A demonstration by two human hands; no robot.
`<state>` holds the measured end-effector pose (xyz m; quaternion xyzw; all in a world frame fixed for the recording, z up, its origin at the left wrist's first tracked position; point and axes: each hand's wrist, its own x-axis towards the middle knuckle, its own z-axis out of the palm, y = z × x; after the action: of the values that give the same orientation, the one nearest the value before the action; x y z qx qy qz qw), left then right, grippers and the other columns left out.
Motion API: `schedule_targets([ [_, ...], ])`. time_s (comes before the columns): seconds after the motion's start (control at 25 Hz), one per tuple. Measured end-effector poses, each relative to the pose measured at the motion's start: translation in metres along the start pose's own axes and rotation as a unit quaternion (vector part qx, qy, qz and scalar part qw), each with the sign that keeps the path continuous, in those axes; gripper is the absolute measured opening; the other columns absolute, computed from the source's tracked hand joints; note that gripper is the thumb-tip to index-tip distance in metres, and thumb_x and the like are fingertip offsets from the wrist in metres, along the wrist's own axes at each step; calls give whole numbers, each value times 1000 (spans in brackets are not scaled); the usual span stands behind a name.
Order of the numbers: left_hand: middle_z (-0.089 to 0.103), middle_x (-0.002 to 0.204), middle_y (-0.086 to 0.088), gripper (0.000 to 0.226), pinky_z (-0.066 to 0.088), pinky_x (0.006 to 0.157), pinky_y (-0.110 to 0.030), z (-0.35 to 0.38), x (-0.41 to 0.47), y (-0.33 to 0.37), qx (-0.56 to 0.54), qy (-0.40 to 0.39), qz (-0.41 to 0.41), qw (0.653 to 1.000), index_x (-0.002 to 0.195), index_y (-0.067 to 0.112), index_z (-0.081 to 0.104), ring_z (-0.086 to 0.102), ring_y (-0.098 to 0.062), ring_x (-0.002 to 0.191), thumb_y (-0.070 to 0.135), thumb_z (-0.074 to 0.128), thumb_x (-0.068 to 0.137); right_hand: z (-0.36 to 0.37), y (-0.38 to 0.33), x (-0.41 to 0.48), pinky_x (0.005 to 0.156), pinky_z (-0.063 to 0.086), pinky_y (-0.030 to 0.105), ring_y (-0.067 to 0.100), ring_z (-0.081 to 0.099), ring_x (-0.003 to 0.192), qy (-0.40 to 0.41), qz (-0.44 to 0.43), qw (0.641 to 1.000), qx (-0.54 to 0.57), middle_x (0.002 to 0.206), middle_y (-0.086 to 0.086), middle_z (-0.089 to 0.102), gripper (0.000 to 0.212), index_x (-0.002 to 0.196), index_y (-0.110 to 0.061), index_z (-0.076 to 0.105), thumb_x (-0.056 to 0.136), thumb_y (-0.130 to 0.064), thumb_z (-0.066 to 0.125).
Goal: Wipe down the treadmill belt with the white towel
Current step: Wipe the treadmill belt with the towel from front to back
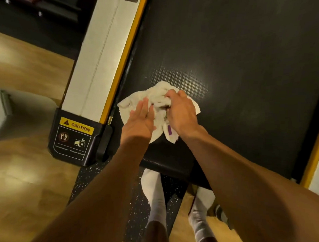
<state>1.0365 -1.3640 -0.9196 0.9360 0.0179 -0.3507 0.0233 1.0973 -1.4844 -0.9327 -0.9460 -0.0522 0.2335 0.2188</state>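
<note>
The white towel (157,95), crumpled and with a purple tag, lies on the black treadmill belt (243,63) near its rear left corner. My right hand (182,112) grips a bunch of the towel, fingers curled into the cloth. My left hand (141,119) rests flat on the towel's left part, fingers straight and together, holding nothing. A pale sheen shows on the belt just right of and above the towel.
A white side rail (98,59) with a yellow edge strip runs along the belt's left. A black end cap with a CAUTION label (74,136) sits at the rear left. My feet in white socks (155,193) stand on a speckled black mat and wood floor.
</note>
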Motion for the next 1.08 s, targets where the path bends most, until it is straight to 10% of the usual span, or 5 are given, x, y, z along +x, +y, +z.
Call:
schedule_targets([
  [0.32, 22, 153, -26, 56, 38, 106, -43, 46, -44, -30, 31, 106, 46, 993, 146, 1, 28, 25, -37, 141, 32, 37, 100, 13, 19, -42, 87, 47, 38, 29, 52, 101, -29, -96, 995, -25, 118, 7, 50, 32, 119, -19, 56, 88, -11, 56],
  [0.44, 2, 160, -11, 57, 30, 113, -43, 39, -41, -48, -42, 60, 44, 996, 152, 14, 13, 5, -26, 147, 37, 26, 102, 26, -8, -37, 89, 44, 36, 29, 45, 112, -9, 0, 1000, -22, 129, 10, 42, 42, 128, -21, 47, 89, -10, 57],
  [0.72, -9, 156, -26, 52, 4, 121, -41, 73, -69, 6, -40, 63, -62, 995, 152, 7, 8, -11, -37, 145, 23, 22, 104, 30, 10, -84, 84, 49, 40, 28, 44, 111, -53, -114, 989, -80, 126, 9, 44, 39, 127, -21, 48, 89, -12, 56],
  [0.92, -2, 161, -10, 52, 26, 114, -40, 58, -57, 7, -103, 46, -60, 992, 153, 16, 11, 0, -26, 148, 33, 21, 104, 12, 31, -62, 83, 46, 36, 28, 46, 107, -15, -36, 998, -52, 121, 8, 45, 38, 119, -18, 53, 85, -3, 58],
  [1.08, -7, 159, -16, 53, 21, 116, -37, 65, -62, 38, -71, 46, -93, 992, 152, 12, 10, -3, -31, 147, 25, 28, 104, 18, 37, -87, 87, 47, 41, 29, 43, 106, -39, -154, 981, -111, 124, 8, 45, 41, 126, -21, 51, 87, -12, 57],
])
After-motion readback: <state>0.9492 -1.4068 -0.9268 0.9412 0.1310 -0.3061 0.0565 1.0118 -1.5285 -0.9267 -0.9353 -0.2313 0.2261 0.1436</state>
